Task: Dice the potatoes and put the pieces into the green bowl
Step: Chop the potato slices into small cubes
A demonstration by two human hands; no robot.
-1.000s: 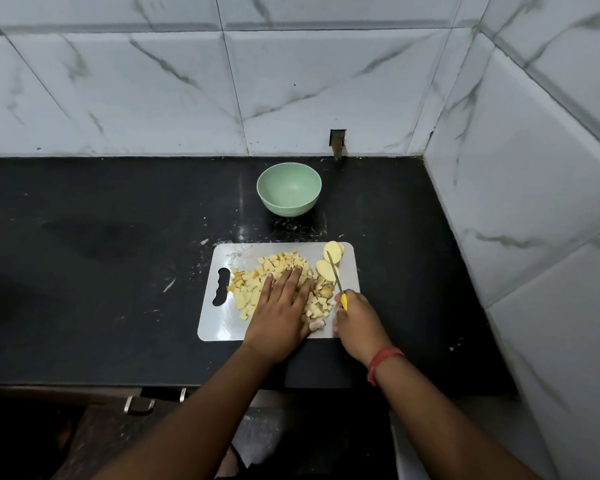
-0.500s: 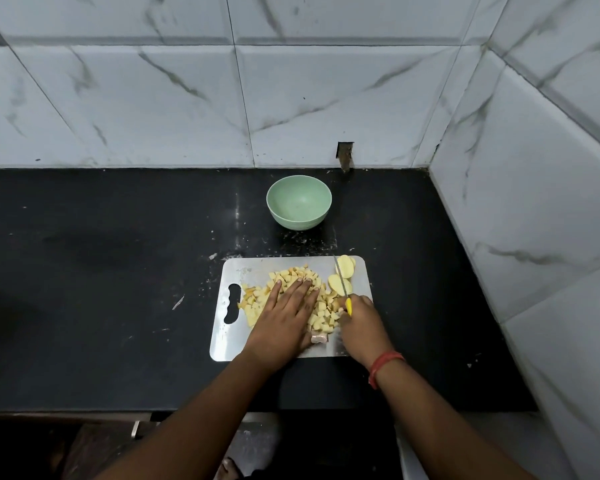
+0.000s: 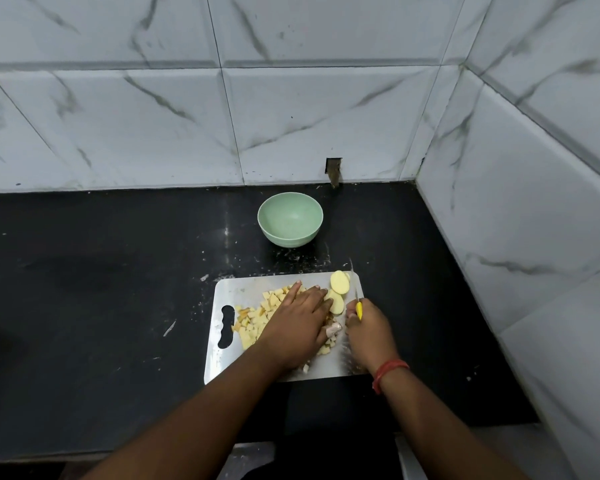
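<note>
Steel board (image 3: 236, 289) carries our dice (image 3: 253, 323) beneath our flat left hand (image 3: 293, 327); bowl (image 3: 290, 219) beyond stands empty. Right hand (image 3: 369, 336) clamps the knife (image 3: 355, 294) beside slices (image 3: 338, 289); fingertips risk a nick.

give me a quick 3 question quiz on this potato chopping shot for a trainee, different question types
1. True or false: the green bowl already holds potato pieces.
2. Multiple choice: what does the right hand grip? A) a spoon B) the knife with a yellow handle C) the bowl
3. Fill in: the left hand rests with straight fingers on the diced potato lying on the metal ____.

Key:
1. False: the bowl looks empty, and it stands on the black counter behind the cutting board.
2. B
3. cutting board. The uncut potato slices lie at its far right corner.
</note>
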